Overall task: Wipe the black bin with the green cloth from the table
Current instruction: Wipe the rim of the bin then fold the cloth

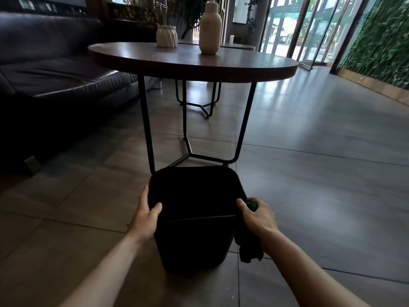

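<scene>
The black bin [194,218] stands on the tiled floor just in front of the round table [192,63]. My left hand [145,214] grips the bin's left rim, thumb over the edge. My right hand [259,216] is on the bin's right rim and is closed on the green cloth [249,247]. A bit of cloth shows above my fingers and the rest hangs down the bin's right side.
A cream bottle [209,29] and a white faceted vase [166,36] stand on the table. A dark leather sofa [55,69] fills the left. The table's black metal legs [148,122] rise right behind the bin. Glass doors and a green wall are at the right.
</scene>
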